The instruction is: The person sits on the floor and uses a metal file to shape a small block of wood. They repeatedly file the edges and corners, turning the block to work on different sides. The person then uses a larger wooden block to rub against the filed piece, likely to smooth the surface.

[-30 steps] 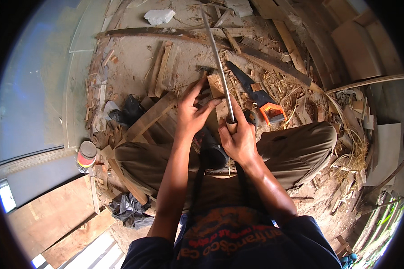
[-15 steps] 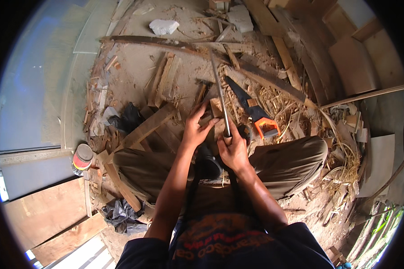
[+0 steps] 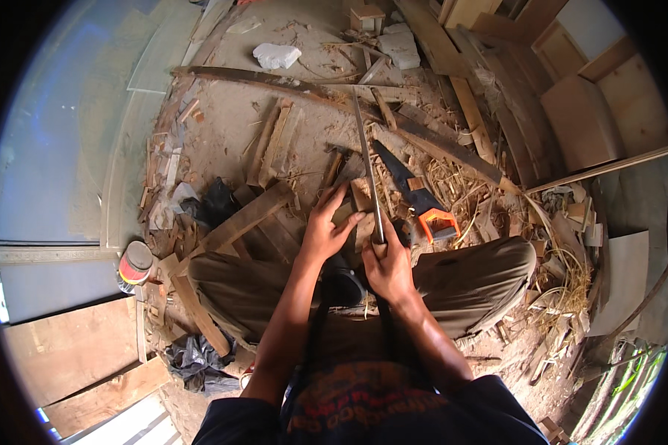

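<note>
My right hand [image 3: 390, 268] is closed around the wooden handle of a long, narrow-bladed knife [image 3: 369, 159]. Its blade points away from me, edge-on, and runs along the right side of a small wood block [image 3: 361, 199]. My left hand [image 3: 325, 228] grips that block from the left, thumb on the near side and fingers along its far side. Blade and block look close together, but whether they touch I cannot tell. The block's lower end is partly hidden between my hands. Just right of the knife lies a handsaw [image 3: 438, 225] with an orange and black handle and a dark blade.
My bent legs spread to both sides. Wood shavings [image 3: 467, 189] and offcuts surround the saw. A long dark beam [image 3: 453, 148] crosses the ground ahead. Planks [image 3: 249, 213] lie to the left, near a red-labelled can [image 3: 136, 262] and a black plastic bag [image 3: 200, 361]. A white chunk [image 3: 277, 55] sits far off.
The whole view has shifted slightly, with the ground appearing lower in the picture. Both hands keep their grips, and the knife stays beside the block with little visible movement.
</note>
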{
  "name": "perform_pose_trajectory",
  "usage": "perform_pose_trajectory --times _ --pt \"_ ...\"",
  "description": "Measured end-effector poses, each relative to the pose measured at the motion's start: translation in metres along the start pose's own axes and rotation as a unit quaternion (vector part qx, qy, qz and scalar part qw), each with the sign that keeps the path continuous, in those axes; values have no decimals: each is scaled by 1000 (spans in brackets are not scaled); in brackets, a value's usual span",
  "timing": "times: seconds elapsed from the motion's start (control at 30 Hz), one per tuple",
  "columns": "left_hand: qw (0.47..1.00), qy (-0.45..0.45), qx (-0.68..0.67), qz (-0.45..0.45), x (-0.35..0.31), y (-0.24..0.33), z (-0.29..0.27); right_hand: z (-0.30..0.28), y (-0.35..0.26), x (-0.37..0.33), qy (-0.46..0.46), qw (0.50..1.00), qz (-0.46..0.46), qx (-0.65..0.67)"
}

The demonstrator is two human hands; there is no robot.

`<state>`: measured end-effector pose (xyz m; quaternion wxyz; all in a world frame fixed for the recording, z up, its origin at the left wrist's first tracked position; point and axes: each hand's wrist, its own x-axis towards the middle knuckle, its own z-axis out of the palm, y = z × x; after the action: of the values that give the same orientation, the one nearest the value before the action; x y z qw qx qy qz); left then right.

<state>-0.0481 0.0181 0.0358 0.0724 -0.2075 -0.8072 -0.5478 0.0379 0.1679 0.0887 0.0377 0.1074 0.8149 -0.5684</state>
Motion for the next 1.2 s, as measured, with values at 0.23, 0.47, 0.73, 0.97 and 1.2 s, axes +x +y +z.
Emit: perform_pose_trajectory --times 0.23,0.47,0.73,0.97,1.2 --pt "998 -36 44 -24 -9 -20 7 7 18 4 8 1000 -24 5" --pt "998 -21 37 35 5 7 -2 -14 -26 -3 -25 1000 11 -6" --pt "997 -51 51 -12 -13 -34 17 8 25 14 13 999 -45 4" --pt "998 -37 47 30 1 8 0 -11 -16 -11 1 1000 -24 -6" --pt "998 -26 57 27 -10 -35 26 6 26 11 20 999 -42 -18"
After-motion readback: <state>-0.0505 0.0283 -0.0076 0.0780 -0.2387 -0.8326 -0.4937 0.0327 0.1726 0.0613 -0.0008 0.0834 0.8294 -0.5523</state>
